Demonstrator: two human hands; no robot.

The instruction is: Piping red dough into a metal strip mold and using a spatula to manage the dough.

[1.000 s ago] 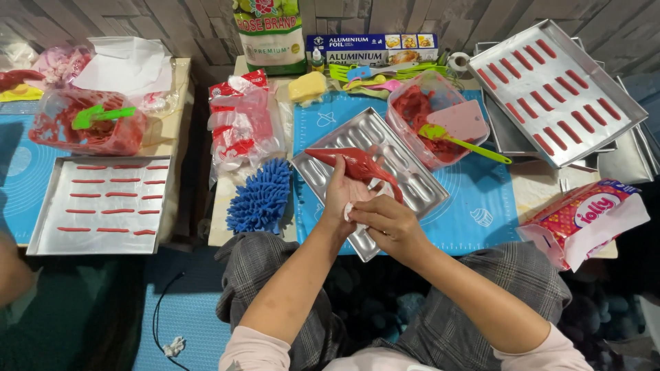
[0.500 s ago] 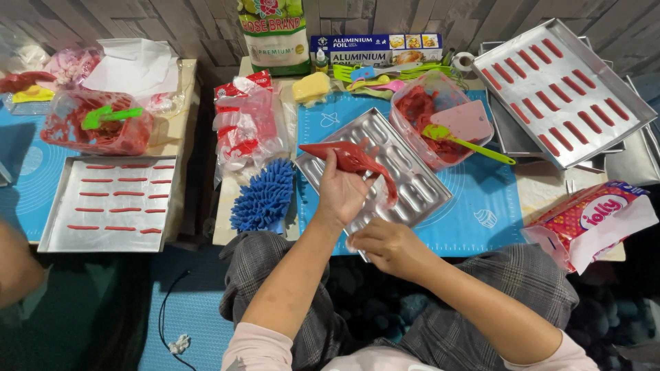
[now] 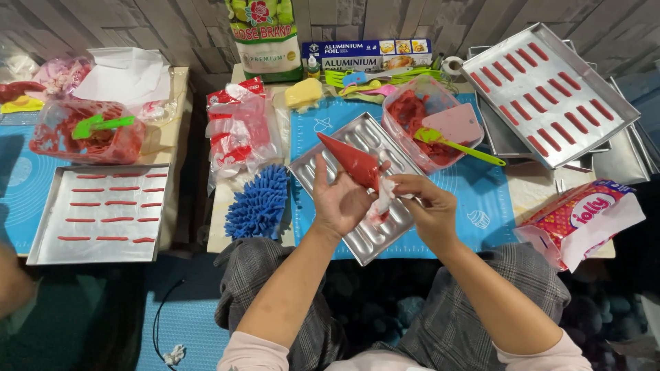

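My left hand grips a piping bag full of red batter, its tip pointing up and left. At the bag's twisted clear end, my right hand pinches the plastic. Both hands hover over a long silver mould tray with finger-shaped hollows, lying slanted on a blue mat. Just behind it stands a clear bowl of red batter with a pink and green spatula in it.
A blue fluffy cloth lies left of the tray, by a red and clear plastic bag. Trays of piped red strips sit at left and back right. A pink snack-type packet lies at right. Another bowl of batter stands at left.
My right hand has come up from below the tray and taken the bag's twisted end. The left hand has shifted slightly toward me with the bag.
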